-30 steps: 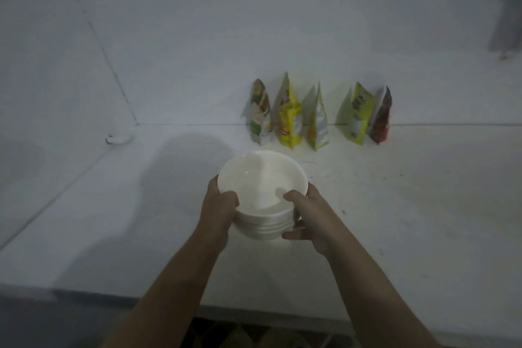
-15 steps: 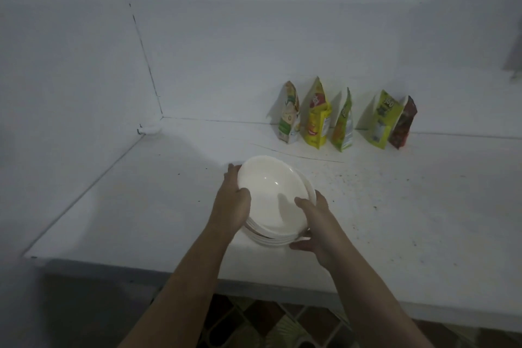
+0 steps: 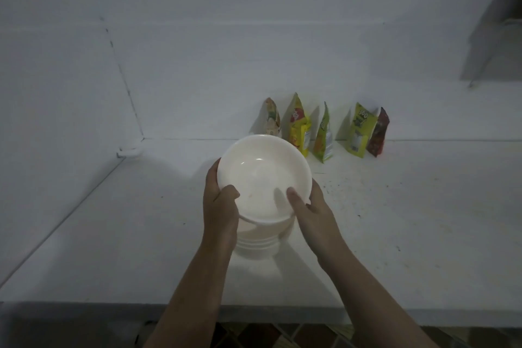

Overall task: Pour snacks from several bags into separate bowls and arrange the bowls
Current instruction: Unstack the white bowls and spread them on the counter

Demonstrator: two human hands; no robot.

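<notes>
Item: top bowl [image 3: 264, 178], plain white, shallow, round-rimmed and empty, was found lifted and tilted clear of the stack of bowls [image 3: 258, 243], on which it had sat nested half a second earlier; separation of the bowls was thus judged begun, with no pouring yet done. It was held above the tabletop [image 3: 395, 234], the left hand [image 3: 220, 206] gripping its left rim with thumb curled inside, the right hand [image 3: 310, 209] pinching its right rim. Five snack bags [image 3: 324, 133] were noted upright, unopened, at the wall behind.
</notes>
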